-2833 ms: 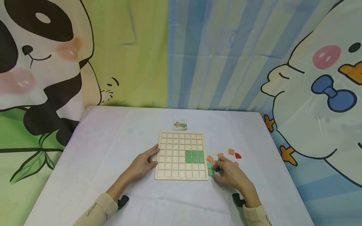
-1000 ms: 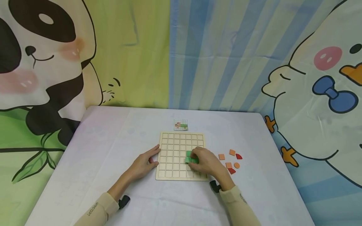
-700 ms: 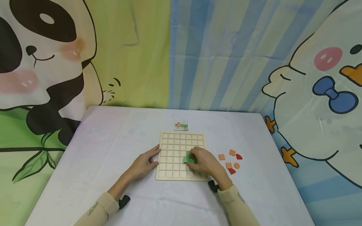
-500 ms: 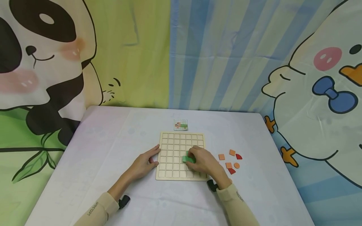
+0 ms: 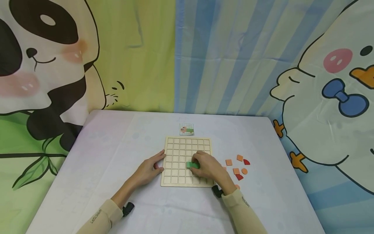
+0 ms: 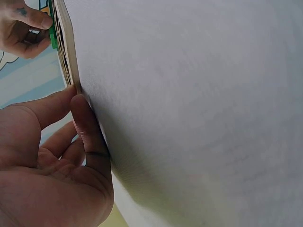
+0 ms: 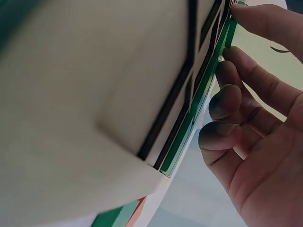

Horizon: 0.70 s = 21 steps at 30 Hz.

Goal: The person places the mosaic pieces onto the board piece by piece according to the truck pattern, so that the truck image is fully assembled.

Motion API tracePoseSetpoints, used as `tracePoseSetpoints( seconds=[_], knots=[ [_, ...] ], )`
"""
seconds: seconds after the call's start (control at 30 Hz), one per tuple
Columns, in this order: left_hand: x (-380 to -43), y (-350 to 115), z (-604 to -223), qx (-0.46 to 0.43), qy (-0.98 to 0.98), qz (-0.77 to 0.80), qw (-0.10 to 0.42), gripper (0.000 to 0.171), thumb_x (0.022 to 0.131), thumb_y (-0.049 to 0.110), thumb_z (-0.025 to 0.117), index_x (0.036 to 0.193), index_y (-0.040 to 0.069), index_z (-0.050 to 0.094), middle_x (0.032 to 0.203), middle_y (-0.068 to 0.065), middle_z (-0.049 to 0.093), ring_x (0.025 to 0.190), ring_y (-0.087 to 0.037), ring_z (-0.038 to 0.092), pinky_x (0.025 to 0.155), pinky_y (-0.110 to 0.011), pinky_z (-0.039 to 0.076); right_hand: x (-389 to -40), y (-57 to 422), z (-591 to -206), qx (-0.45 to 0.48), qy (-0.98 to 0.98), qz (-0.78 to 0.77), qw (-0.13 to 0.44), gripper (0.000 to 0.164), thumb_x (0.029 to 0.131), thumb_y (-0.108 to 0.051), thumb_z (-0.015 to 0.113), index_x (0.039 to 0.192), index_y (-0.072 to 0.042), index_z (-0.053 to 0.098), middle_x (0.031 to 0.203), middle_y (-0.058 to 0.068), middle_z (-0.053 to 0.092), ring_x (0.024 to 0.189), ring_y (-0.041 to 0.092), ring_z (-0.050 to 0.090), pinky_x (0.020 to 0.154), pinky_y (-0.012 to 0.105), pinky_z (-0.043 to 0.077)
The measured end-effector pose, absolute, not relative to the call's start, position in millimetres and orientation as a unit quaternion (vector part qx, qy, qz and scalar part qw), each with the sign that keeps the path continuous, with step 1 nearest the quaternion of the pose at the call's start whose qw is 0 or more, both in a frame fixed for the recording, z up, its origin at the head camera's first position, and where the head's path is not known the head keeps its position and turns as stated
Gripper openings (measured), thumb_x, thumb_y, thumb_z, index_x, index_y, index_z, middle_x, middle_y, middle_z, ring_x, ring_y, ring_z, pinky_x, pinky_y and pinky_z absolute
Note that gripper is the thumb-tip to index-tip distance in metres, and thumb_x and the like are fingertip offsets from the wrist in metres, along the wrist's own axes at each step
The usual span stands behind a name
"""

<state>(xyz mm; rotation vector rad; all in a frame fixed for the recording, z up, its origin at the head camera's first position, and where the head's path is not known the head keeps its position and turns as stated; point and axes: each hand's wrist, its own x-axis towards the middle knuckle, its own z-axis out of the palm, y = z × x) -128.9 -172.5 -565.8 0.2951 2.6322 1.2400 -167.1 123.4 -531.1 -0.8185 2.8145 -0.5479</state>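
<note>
A square wooden grid board (image 5: 177, 175) lies on the table with raised lines forming small cells. My left hand (image 5: 148, 167) rests at its left edge, index finger and thumb touching the rim; in the left wrist view their tips (image 6: 80, 100) meet the board's side. Over the board's right half, my right hand (image 5: 208, 165) pinches a green square tile (image 5: 189, 165) between thumb and fingers, just above or on the grid. More green (image 7: 180, 142) shows along the board in the right wrist view. The hand hides other green tiles in the head view.
Right of the board lie loose orange square tiles (image 5: 228, 162), red quarter-round pieces (image 5: 246, 162) and an orange round piece (image 5: 244, 171). Behind the board is a small picture card (image 5: 186, 129). A white cloth (image 5: 122, 139) covers the table; a cartoon curtain hangs behind.
My right hand has gone from the loose pieces onto the board, then crept left with the green tile. The left hand has stayed at the board's edge.
</note>
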Motion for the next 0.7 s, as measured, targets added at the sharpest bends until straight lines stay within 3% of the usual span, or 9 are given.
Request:
tracePoseSetpoints(
  seconds=[0.7],
  knots=[
    [-128.7, -172.9, -567.6, 0.101, 0.895, 0.422, 0.105, 0.068, 0.096, 0.007, 0.075, 0.159, 0.006, 0.048, 0.174, -0.003, 0.035, 0.076, -0.008, 0.051, 0.072, -0.024, 0.042, -167.3, 123.2, -532.8, -0.284, 0.935, -0.196, 0.08, 0.022, 0.091, -0.031, 0.083, 0.103, -0.014, 0.074, 0.1, -0.005, 0.065, 0.08, 0.007, 0.053, 0.069, 0.023, 0.047]
  ],
)
